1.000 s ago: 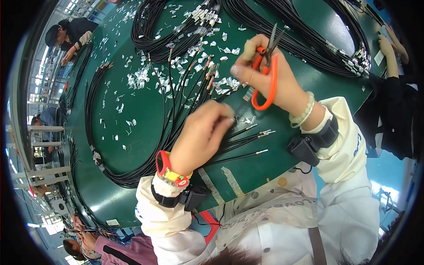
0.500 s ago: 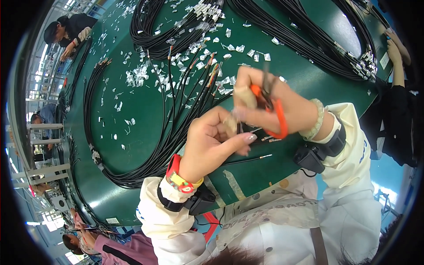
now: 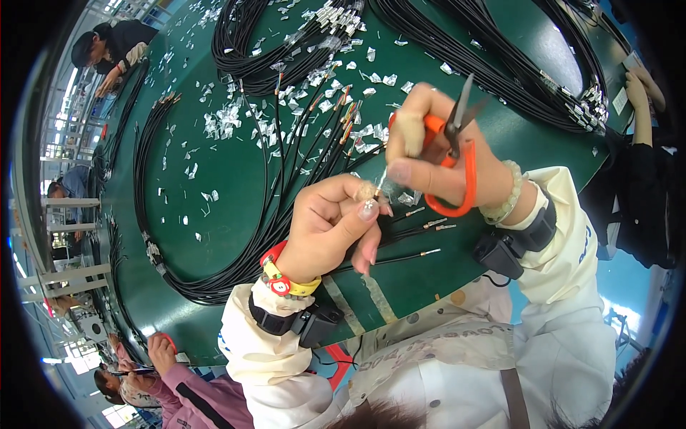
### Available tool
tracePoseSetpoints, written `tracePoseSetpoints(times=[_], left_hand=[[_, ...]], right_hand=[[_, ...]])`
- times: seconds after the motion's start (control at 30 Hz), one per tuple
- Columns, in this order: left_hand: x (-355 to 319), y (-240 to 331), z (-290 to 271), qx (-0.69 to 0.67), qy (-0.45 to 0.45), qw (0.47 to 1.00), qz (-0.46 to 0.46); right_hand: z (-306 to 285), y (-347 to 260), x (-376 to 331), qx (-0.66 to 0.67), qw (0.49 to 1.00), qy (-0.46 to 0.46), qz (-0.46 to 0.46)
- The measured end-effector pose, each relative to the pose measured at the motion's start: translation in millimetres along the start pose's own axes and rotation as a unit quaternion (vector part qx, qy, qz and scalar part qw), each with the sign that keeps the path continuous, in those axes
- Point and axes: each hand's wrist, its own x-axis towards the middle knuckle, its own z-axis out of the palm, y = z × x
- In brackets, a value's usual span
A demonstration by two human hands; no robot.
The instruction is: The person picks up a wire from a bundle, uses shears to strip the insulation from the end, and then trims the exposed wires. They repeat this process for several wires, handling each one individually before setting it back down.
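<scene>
Wire tip (image 3: 381, 180) between hands, tiny

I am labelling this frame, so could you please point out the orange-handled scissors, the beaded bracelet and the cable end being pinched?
orange-handled scissors (image 3: 468, 171): head view, on the orange loop.
beaded bracelet (image 3: 509, 196): head view, on the beads at the right wrist.
cable end (image 3: 381, 179): head view, on the tip between both hands.

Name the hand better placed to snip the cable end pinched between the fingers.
Right hand: it likely suits, already holding the orange scissors beside the cable end pinched by the left hand.
</scene>
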Motion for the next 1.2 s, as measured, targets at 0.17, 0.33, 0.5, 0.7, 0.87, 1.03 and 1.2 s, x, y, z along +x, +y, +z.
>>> tracePoseSetpoints(times=[0.17,0.33,0.5,0.7,0.87,1.03,1.2], left_hand=[[4,3,14,0.031,0.058,0.998,-0.015],[4,-4,7,-0.022,0.013,0.999,-0.025],[5,-4,11,-0.033,0.079,0.996,0.002],[7,-12,19,0.328,0.101,0.928,0.145],[3,0,21,0.389,0.069,0.91,0.121],[0,6,9,0.036,0.045,0.998,-0.013],[0,2,-2,-0.103,-0.004,0.995,-0.003]], right_hand=[[-5,0,3,-0.091,0.99,0.047,-0.096],[-4,-3,-2,-0.107,0.992,-0.003,-0.073],[-1,2,-1,-0.091,0.991,0.003,-0.099],[-2,5,3,-0.087,0.993,0.057,-0.063],[1,6,3,-0.061,0.995,0.07,-0.027],[2,8,2,-0.059,0.995,0.042,-0.075],[0,9,2,-0.067,0.989,0.001,-0.132]])
